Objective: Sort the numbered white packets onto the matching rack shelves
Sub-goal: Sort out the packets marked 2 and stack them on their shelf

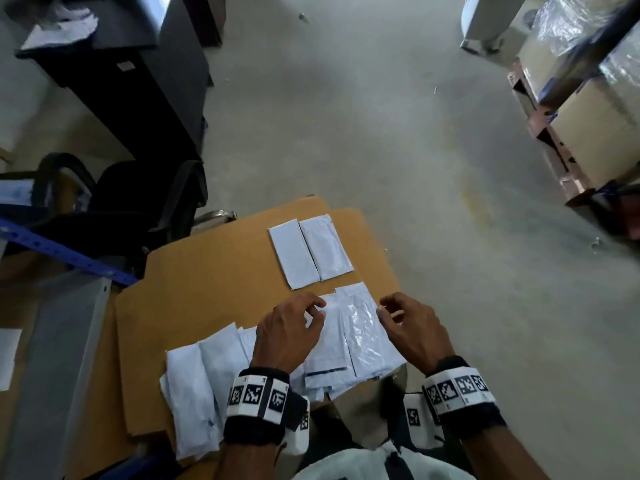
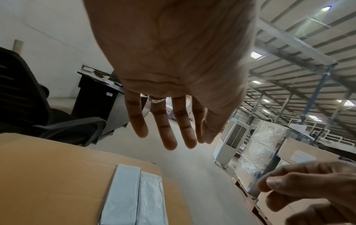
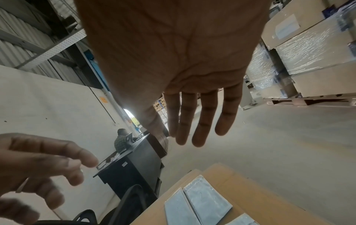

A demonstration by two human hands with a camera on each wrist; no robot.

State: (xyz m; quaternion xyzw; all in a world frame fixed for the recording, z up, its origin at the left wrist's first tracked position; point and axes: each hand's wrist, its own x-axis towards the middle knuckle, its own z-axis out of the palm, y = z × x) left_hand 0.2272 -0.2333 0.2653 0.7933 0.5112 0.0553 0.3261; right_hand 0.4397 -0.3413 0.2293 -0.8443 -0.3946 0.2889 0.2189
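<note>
Picking stage: both hands [image 1: 289, 329] [image 1: 412, 327] hover over the packets [image 1: 349, 337], fingers loosely spread, holding nothing; next, pinch one

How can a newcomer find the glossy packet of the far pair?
Start at the cardboard sheet. Near its far edge, beyond both hands, two packets lie side by side. The glossy packet is the right one; the left packet is flat and matte.
</note>
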